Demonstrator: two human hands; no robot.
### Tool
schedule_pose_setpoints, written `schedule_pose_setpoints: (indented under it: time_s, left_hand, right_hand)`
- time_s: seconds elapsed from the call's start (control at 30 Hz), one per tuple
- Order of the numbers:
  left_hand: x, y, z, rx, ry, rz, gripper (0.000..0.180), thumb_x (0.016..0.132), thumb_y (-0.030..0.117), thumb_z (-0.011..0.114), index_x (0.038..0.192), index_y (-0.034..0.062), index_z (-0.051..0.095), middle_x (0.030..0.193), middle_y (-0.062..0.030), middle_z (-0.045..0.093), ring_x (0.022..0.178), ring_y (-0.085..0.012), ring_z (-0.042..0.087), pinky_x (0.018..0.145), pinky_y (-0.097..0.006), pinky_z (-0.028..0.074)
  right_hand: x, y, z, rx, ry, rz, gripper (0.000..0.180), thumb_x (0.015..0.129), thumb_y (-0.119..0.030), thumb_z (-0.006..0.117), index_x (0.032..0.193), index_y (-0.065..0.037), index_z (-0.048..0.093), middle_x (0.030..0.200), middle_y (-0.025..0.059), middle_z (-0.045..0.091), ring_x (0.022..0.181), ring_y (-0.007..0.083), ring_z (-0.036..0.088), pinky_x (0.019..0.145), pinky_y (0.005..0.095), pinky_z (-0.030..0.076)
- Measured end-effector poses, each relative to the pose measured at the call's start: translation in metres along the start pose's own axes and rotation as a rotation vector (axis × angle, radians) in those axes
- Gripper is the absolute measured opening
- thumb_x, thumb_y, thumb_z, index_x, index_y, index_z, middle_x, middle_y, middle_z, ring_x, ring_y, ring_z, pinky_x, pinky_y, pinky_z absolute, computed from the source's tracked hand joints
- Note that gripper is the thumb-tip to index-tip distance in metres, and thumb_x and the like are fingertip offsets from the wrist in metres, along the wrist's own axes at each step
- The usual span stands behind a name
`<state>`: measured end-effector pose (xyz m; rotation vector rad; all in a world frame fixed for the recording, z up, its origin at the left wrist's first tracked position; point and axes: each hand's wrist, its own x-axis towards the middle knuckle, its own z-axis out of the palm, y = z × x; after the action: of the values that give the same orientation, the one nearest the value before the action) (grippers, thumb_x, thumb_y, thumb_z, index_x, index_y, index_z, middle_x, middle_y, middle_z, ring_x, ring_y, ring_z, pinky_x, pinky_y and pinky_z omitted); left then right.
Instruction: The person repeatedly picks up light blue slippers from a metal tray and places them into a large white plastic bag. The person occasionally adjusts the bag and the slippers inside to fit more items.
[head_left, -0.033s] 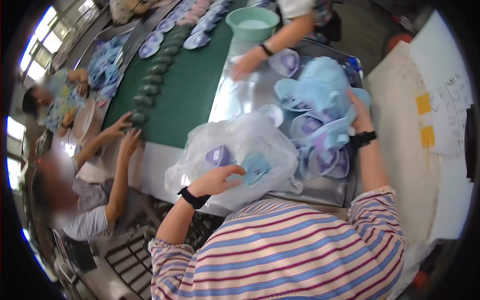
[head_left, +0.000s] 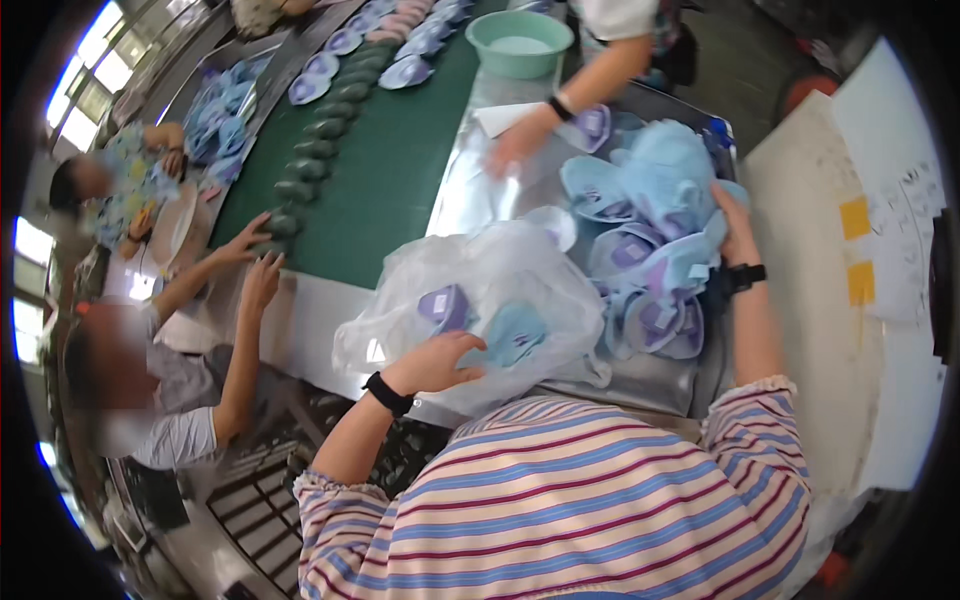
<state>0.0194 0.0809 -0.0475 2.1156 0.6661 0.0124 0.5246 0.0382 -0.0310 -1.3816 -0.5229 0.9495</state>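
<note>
two hats (head_left: pixel 443 306) showing through the bag (head_left: pixel 440 262), pile (head_left: pixel 668 182) waiting; left hand (head_left: pixel 434 362) hanging half-spread, empty; right hand (head_left: pixel 737 232) touching the pile, grip unclear

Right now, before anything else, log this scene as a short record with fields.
Left hand: over the near left part of a clear bag, thumb and fingers apart; contact unclear
Right hand: against the right side of a pile of blue and purple soft pieces; grip hidden
Bag: purple and blue pieces show within its outline
Beyond bag: co-worker's blurred hand
Far side: green basin
Left side: row of dark rounded things on a green surface
</note>
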Motion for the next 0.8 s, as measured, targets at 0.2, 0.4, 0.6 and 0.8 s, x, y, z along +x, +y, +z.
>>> schedule_pose_setpoints:
  time_s: [0.2,0.4,0.6,0.8]
  left_hand:
    - [-0.027,-0.131,0.001,0.544,0.584,-0.255,0.034,0.077,0.031,0.059,0.100,0.0065,0.059,0.107,-0.0168,0.055,0.111,-0.0336,0.045,0.093,-0.043,0.035]
    - [0.040,-0.086,0.009,0.381,0.327,-0.392,0.045,0.072,0.032,0.062,0.109,0.0082,0.053,0.097,-0.0177,0.059,0.088,-0.0332,0.057,0.074,-0.042,0.047]
    - [0.052,-0.110,0.055,0.474,0.351,-0.447,0.070,0.055,0.018,0.075,0.119,0.0138,0.046,0.114,-0.0173,0.047,0.095,-0.0359,0.053,0.072,-0.043,0.049]
    - [-0.015,-0.093,0.015,-0.855,0.823,-0.143,0.071,0.058,0.005,0.073,0.122,0.0083,0.041,0.119,-0.0126,0.048,0.110,-0.0289,0.047,0.092,-0.041,0.041]
  right_hand:
    - [-0.010,-0.003,0.038,-0.889,0.554,-0.926,0.028,0.077,-0.008,0.055,0.104,-0.002,0.053,0.098,0.0112,0.054,0.088,0.0196,0.053,0.077,0.0295,0.043]
    - [-0.137,0.069,0.250,-0.767,-1.140,-0.835,0.024,0.068,-0.015,0.064,0.091,-0.009,0.061,0.087,0.0098,0.061,0.086,0.0261,0.058,0.078,0.0348,0.045]
    - [-0.100,0.147,0.277,-0.989,-1.074,-0.273,0.055,0.073,-0.019,0.063,0.123,-0.008,0.045,0.115,0.0153,0.053,0.104,0.0294,0.051,0.090,0.0358,0.040]
    - [-0.054,0.127,0.248,-0.838,-1.032,-0.234,0.064,0.080,-0.028,0.061,0.133,-0.008,0.031,0.122,0.0140,0.048,0.110,0.0256,0.048,0.095,0.0328,0.036]
